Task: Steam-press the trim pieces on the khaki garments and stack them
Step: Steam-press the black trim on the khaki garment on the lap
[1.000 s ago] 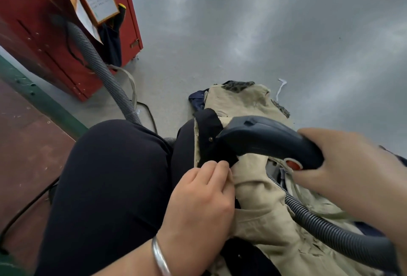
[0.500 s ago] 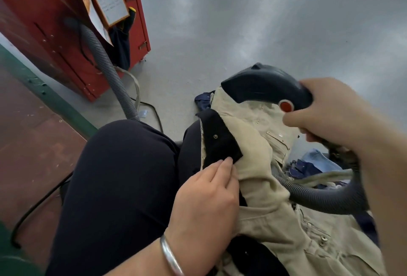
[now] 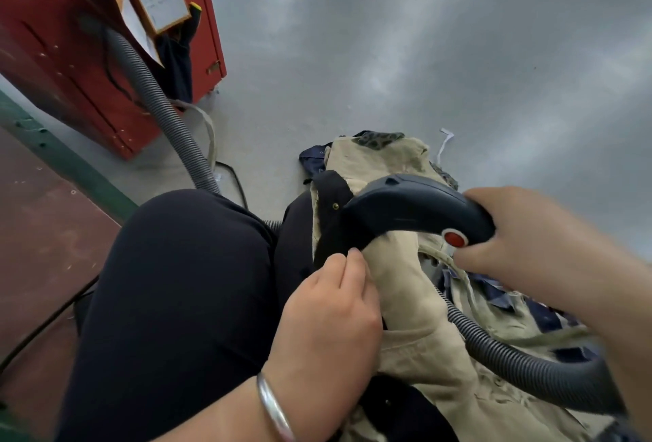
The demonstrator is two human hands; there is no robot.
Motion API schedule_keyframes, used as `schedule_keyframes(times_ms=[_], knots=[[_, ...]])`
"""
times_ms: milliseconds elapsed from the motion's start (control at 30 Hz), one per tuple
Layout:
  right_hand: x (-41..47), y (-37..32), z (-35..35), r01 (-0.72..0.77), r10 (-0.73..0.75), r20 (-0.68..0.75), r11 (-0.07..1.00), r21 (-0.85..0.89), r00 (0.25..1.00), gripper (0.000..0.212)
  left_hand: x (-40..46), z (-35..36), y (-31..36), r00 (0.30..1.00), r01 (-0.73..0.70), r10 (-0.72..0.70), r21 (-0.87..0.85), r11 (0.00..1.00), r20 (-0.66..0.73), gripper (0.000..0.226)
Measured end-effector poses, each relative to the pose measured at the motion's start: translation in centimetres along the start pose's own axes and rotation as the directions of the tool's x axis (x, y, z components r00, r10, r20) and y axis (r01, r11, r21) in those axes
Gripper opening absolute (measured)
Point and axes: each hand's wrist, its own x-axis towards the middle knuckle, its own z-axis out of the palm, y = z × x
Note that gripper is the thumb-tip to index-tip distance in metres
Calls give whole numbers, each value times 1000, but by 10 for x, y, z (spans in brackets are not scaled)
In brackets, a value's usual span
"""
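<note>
We hold the steamer head [image 3: 405, 210] in our right hand [image 3: 522, 240], fingers wrapped around its handle near the red button [image 3: 455, 239]. Its nose presses down onto the dark trim piece [image 3: 330, 208] of the khaki garment [image 3: 405, 300] draped over our right knee. Our left hand [image 3: 331, 314] pins the khaki cloth just below the trim, fingertips curled and touching the fabric right beside the steamer's nose. The trim's long axis runs away from us, up toward the floor [image 3: 423, 53]. It lies directly ahead of the left hand's fingertips and to the left of the right hand, so we judge any further pass should travel along that strip. The left hand is the nearer one and close to the steam.
</note>
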Motion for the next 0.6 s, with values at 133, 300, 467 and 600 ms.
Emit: schedule_keyframes(times_ms=[133, 300, 467, 600], knots=[[29, -19, -1, 0, 1, -34, 1000, 28, 999, 10, 0, -2, -1, 1000, 2, -2, -28, 1000, 11, 44], [67, -28, -3, -60, 66, -82, 995, 77, 994, 12, -2, 0, 1, 1000, 2, -3, -38, 999, -12, 44], [32, -6, -30, 52, -18, -124, 961, 272, 992, 18, 3, -3, -8, 999, 42, -39, -78, 996, 28, 49], [-9, 6, -20, 42, -26, -117, 990, 136, 993, 18, 10, -2, -13, 996, 64, -60, -69, 996, 60, 53]])
